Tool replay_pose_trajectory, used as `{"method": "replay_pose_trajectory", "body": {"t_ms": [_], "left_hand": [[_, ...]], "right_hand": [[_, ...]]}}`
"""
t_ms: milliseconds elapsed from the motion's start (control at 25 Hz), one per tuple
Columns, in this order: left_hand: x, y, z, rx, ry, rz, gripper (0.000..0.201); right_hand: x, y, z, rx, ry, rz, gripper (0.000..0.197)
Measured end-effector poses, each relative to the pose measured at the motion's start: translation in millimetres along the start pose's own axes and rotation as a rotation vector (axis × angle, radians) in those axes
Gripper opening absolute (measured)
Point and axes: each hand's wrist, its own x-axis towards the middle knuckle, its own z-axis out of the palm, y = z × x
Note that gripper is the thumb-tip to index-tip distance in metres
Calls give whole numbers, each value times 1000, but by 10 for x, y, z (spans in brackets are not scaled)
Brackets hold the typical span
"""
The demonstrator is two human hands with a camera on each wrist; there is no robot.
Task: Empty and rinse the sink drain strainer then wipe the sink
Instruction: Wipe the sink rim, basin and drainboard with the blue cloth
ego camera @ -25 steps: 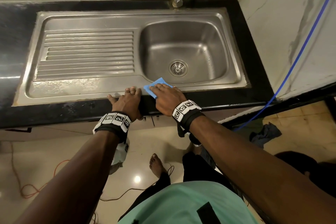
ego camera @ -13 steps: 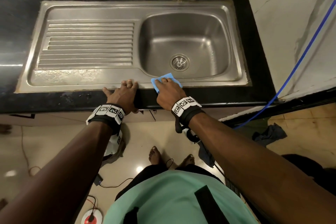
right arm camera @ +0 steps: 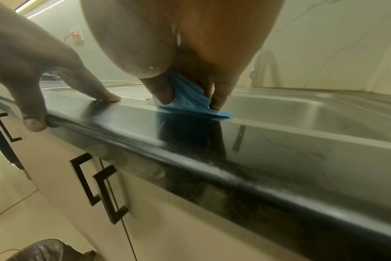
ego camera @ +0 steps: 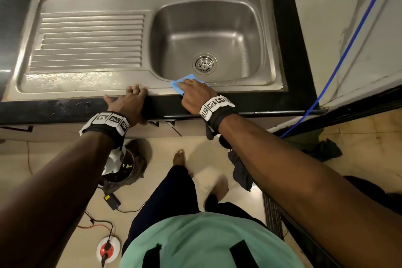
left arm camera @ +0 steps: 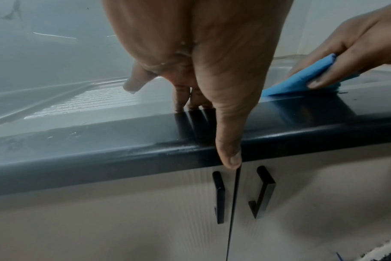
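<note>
Right hand [ego camera: 196, 93] pinching blue cloth [ego camera: 185, 81] on sink [ego camera: 91, 86] rim, 6 o'clock of strainer [ego camera: 204, 64]. Left hand [ego camera: 128, 104] flat, bracing. Wiping step; next, likely sweep along rim.

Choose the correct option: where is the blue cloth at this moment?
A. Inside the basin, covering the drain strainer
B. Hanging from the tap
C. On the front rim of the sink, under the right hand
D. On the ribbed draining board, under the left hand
C: the right hand presses the blue cloth onto the front rim of the sink, while the drain strainer lies uncovered in the basin.
</note>
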Motion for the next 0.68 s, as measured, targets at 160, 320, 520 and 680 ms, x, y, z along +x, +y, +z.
{"method": "replay_pose_trajectory", "body": {"t_ms": [160, 320, 520, 680], "left_hand": [[6, -2, -8, 1, 4, 12, 115], [6, -28, 7, 0, 16, 20, 115], [26, -11, -20, 26, 4, 30, 117], [28, -13, -3, 29, 4, 41, 116]], "right_hand": [[-221, 220, -157, -1, 48, 71, 49], [-180, 221, -113, -37, 25, 113, 52], [12, 70, -152, -62, -71, 104, 46], [-76, 145, -179, -34, -59, 116, 53]]}}
